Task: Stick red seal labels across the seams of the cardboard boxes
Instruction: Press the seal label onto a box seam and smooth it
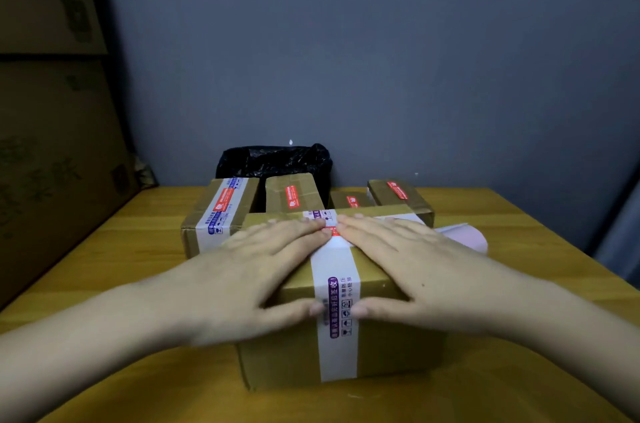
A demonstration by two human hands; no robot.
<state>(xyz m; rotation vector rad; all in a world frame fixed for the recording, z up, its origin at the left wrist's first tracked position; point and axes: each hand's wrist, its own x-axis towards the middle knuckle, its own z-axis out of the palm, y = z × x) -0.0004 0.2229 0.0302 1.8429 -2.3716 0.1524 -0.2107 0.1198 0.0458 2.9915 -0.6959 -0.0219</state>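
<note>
A cardboard box (pixel 374 287) wrapped with white printed tape stands on the wooden table right in front of me. My left hand (pixel 263 259) and my right hand (pixel 401 252) lie flat on its top with straight fingers, thumbs down the near face. Between the fingertips a small bit of a red seal label (pixel 333 232) shows on the white tape; most of it is hidden. Behind stand several sealed boxes, each with a red label: one with white tape (pixel 221 211), a taller one (pixel 292 195), a low one (pixel 348 200) and one at the right (pixel 401 195).
A black plastic bag (pixel 273 159) sits against the grey wall behind the boxes. A pale sheet, rolled or folded (pixel 464 237), lies to the right of the near box. Large cartons (pixel 52 145) are stacked at the left beside the table (pixel 138 284).
</note>
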